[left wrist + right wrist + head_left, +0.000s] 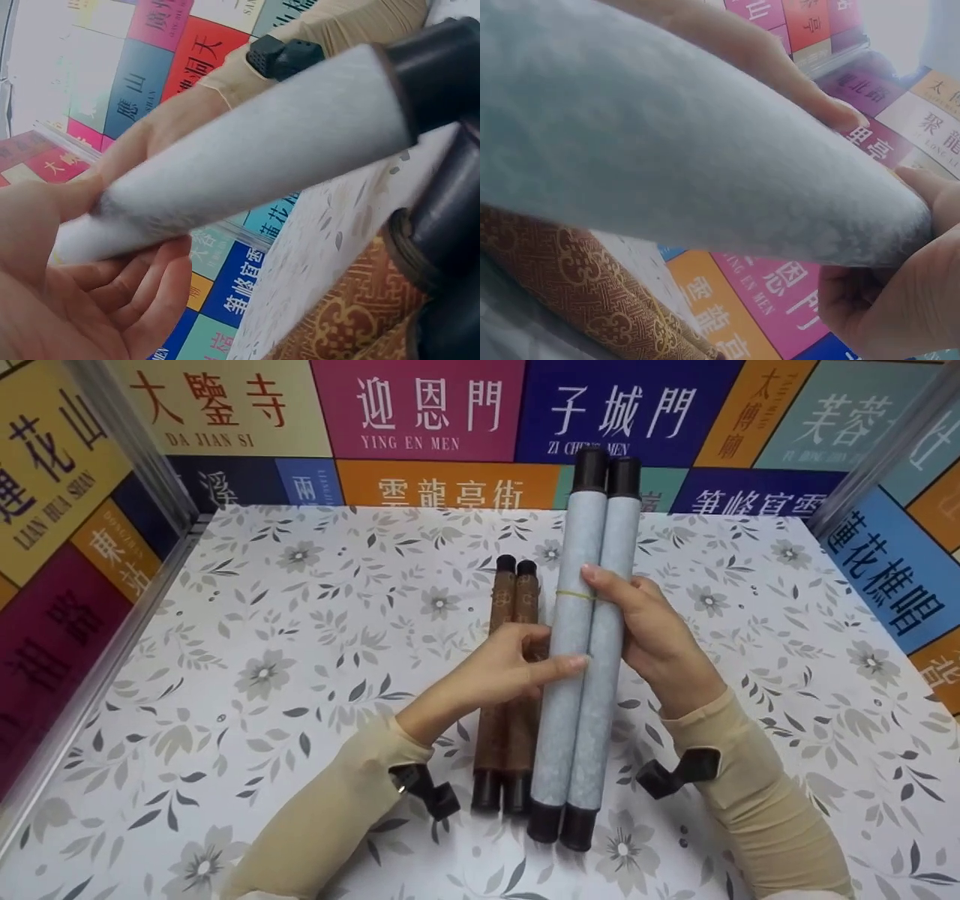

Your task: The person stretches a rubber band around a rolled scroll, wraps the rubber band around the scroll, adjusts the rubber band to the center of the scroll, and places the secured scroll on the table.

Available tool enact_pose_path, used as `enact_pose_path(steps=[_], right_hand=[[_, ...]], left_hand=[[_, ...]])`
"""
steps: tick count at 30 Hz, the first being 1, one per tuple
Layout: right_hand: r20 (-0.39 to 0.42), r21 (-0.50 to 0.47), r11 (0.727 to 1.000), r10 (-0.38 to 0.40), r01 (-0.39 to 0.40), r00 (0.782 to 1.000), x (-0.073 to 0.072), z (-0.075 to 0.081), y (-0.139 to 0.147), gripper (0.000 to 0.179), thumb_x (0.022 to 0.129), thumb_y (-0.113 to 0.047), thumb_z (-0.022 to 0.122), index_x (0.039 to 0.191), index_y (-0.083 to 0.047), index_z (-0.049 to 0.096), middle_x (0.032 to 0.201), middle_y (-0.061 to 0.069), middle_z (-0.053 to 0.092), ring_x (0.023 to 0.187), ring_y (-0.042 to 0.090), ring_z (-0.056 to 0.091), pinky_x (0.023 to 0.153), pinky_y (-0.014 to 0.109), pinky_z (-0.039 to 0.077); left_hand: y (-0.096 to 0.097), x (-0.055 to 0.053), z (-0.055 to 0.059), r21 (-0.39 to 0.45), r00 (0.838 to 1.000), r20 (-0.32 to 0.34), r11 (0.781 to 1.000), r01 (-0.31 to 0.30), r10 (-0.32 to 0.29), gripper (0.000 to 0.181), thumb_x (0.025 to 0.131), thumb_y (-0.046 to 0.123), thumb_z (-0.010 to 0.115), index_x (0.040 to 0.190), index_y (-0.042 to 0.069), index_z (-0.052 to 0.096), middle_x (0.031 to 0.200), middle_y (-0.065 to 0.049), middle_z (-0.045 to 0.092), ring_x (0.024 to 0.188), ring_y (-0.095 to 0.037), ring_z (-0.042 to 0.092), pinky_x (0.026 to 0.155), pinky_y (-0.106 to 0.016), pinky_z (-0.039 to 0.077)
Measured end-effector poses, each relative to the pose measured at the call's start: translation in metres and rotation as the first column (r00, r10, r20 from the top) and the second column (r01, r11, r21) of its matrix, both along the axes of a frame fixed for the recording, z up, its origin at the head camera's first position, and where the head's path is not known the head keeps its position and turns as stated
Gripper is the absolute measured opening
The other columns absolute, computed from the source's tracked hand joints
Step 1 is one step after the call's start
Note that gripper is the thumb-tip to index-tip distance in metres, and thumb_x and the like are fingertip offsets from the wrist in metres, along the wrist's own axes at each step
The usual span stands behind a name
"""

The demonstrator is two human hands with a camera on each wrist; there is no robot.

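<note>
Two pale blue-grey hanging scrolls [592,660] with black end knobs are held side by side, tilted, above the table. A thin yellow rubber band [574,595] crosses the left one. My left hand [502,667] grips them from the left, thumb across the front and fingers behind. From the right, my right hand [660,634] holds them higher up, its thumb near the band. Two brown gold-patterned scrolls [510,735] lie parallel on the table, partly hidden behind my left hand. In the right wrist view, a brown scroll [585,285] shows below the blue-grey scroll [690,142].
A white tabletop with grey leaf print [300,720] spreads beneath everything. Colourful panels with Chinese lettering [420,412] stand along the back and both sides. Each beige sleeve carries a small black wrist camera, one on the left [426,789] and one on the right [679,772].
</note>
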State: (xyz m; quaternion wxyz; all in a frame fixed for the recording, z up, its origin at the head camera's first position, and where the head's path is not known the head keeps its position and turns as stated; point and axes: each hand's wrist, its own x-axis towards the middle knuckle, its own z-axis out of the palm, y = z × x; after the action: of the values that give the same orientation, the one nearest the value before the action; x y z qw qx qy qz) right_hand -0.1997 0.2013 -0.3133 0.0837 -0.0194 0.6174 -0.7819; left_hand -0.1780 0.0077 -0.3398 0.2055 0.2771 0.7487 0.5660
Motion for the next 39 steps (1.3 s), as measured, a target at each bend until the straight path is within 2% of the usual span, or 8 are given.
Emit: enact_pose_path(steps=[4,13,19,24,29,35,37,39], right_hand=[[-0.019,-0.02,1.0,-0.008,0.008,1.0,0.001,0.002,0.004,0.022,0.092,-0.028,0.069,0.097,-0.006,0.067,0.083,0.002,0.07,0.075,0.013,0.066,0.075,0.026,0.055],[0.003,0.176,0.933,0.318,-0.314,0.948,0.002,0.0,0.012,0.014,0.094,-0.015,0.062,0.105,-0.007,0.065,0.094,0.001,0.071,0.088,0.014,0.068,0.088,0.028,0.055],[-0.075,0.022,0.975,0.22,-0.219,0.973,-0.002,0.004,0.017,0.034,0.095,-0.038,0.064,0.104,-0.005,0.068,0.097,0.003,0.071,0.093,0.014,0.066,0.092,0.028,0.05],[-0.051,-0.026,0.994,0.102,-0.103,0.993,-0.002,0.0,0.011,0.021,0.095,-0.027,0.064,0.097,-0.007,0.07,0.089,0.003,0.072,0.084,0.015,0.067,0.086,0.027,0.053],[0.0,0.105,0.977,0.187,-0.186,0.982,-0.001,-0.005,0.006,0.012,0.094,-0.015,0.059,0.098,-0.007,0.068,0.087,0.002,0.073,0.08,0.015,0.07,0.081,0.028,0.057],[0.001,0.194,0.905,0.385,-0.378,0.923,-0.002,-0.006,0.011,0.016,0.098,-0.018,0.058,0.105,-0.009,0.068,0.096,0.0,0.073,0.09,0.013,0.069,0.089,0.027,0.055],[-0.04,0.166,0.903,0.408,-0.397,0.912,-0.003,-0.003,0.016,0.021,0.1,-0.025,0.057,0.104,-0.01,0.07,0.099,-0.002,0.073,0.095,0.011,0.067,0.092,0.027,0.053],[-0.063,0.128,0.926,0.364,-0.355,0.929,-0.004,0.0,0.02,0.026,0.101,-0.031,0.056,0.101,-0.012,0.073,0.1,-0.002,0.072,0.098,0.011,0.065,0.092,0.028,0.052]], left_hand=[[0.002,0.003,-0.003,-0.089,0.998,-0.039,0.995,0.054,-0.058,0.03,0.085,0.038,0.076,0.092,0.009,0.073,0.078,-0.003,0.073,0.063,-0.02,0.067,0.064,-0.044,0.06],[0.001,0.003,-0.002,-0.023,0.999,0.028,1.0,-0.021,0.022,0.029,0.084,0.034,0.078,0.092,0.007,0.073,0.081,-0.006,0.075,0.061,-0.012,0.066,0.065,-0.048,0.06],[0.001,0.002,-0.001,0.006,0.997,0.072,1.0,-0.007,0.007,0.029,0.087,0.032,0.075,0.096,0.005,0.072,0.084,-0.006,0.074,0.065,-0.01,0.066,0.069,-0.048,0.06],[0.003,0.003,-0.001,-0.031,1.0,0.011,0.999,-0.015,0.015,0.03,0.086,0.035,0.076,0.093,0.006,0.072,0.083,-0.007,0.074,0.063,-0.011,0.065,0.066,-0.046,0.06],[0.003,0.001,-0.002,0.017,0.996,0.061,0.998,-0.068,0.067,0.033,0.086,0.035,0.075,0.098,0.005,0.072,0.085,-0.008,0.075,0.062,-0.012,0.065,0.067,-0.048,0.06],[-0.002,-0.004,-0.001,0.097,0.979,0.178,0.989,-0.116,0.098,0.031,0.088,0.029,0.074,0.102,0.002,0.071,0.085,-0.008,0.074,0.063,-0.013,0.067,0.071,-0.052,0.06],[-0.002,-0.005,0.0,0.1,0.98,0.176,0.989,-0.106,0.088,0.031,0.088,0.028,0.074,0.102,0.001,0.071,0.085,-0.008,0.074,0.063,-0.013,0.067,0.072,-0.053,0.06],[-0.002,-0.004,0.001,0.098,0.983,0.168,0.991,-0.092,0.075,0.031,0.088,0.028,0.074,0.102,0.0,0.071,0.086,-0.01,0.074,0.064,-0.012,0.068,0.073,-0.053,0.059]])
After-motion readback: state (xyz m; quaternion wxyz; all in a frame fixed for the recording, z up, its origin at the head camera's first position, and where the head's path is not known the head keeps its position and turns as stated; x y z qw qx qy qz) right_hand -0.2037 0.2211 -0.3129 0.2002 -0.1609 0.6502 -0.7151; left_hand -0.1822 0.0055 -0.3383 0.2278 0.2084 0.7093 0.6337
